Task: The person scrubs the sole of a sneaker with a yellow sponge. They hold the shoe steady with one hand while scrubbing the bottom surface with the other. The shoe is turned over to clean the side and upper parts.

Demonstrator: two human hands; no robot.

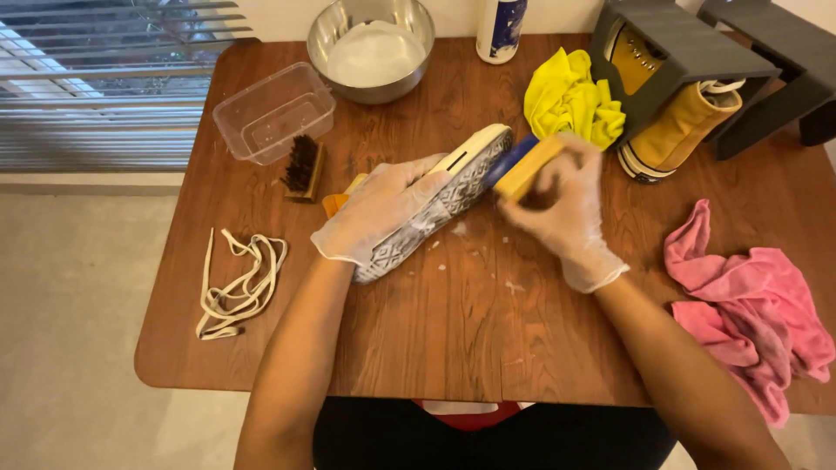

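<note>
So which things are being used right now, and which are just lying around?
In use:
left hand holding the shoe sole-up
right hand pressing the yellow brush to the sole

Lying about:
laces
dark brush
plastic tub
metal bowl
yellow cloth
pink cloth

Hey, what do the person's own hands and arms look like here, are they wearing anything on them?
Both hands wear thin, see-through disposable gloves, loose and crinkled, ending in a wrinkled cuff just past the wrist: the left hand and the right hand alike. Above the cuffs the forearms are bare, with no sleeves, watch or jewellery in sight.
</note>
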